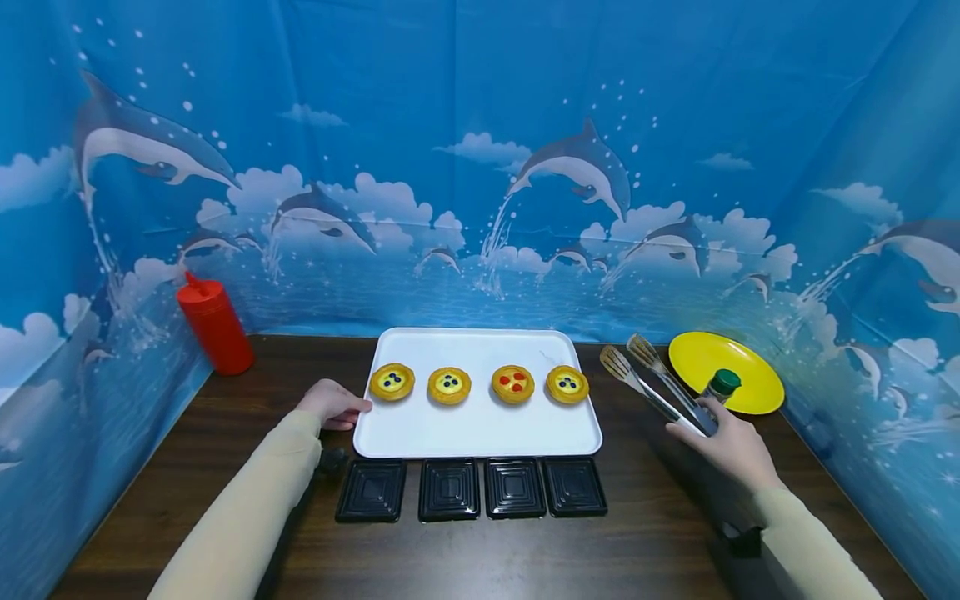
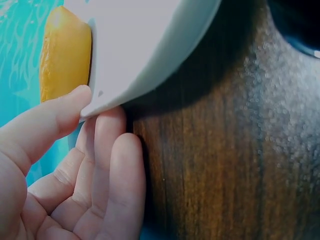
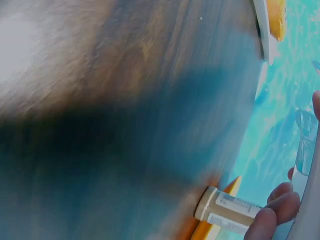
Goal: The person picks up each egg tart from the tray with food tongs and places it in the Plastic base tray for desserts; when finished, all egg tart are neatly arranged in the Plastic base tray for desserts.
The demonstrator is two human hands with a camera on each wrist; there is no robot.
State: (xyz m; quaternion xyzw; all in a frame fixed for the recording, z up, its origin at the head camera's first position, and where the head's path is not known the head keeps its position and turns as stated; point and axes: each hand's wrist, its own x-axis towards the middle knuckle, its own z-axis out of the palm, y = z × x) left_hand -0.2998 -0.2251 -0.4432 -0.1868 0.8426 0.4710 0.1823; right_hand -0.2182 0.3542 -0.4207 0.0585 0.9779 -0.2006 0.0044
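Observation:
My left hand (image 1: 335, 403) pinches the left rim of a white tray (image 1: 480, 436). In the left wrist view the thumb (image 2: 75, 107) lies on top of the rim and the fingers are beneath it. On the tray stand egg tarts in a row: three with blue dots, such as the left one (image 1: 392, 382), and one with red pieces (image 1: 513, 384). My right hand (image 1: 735, 446) grips metal tongs (image 1: 667, 392), whose two slotted ends point up and left and stand apart. Just beyond that hand is a seasoning jar (image 3: 230, 207) with a green cap (image 1: 724, 382).
Several black square dishes, such as the leftmost one (image 1: 372, 490), line the tray's near side. A yellow plate (image 1: 757, 371) lies at the back right, partly behind the jar. At the back left stands a red squeeze bottle (image 1: 215, 325). A dolphin-print curtain (image 1: 420, 100) surrounds the dark wooden table (image 1: 480, 558).

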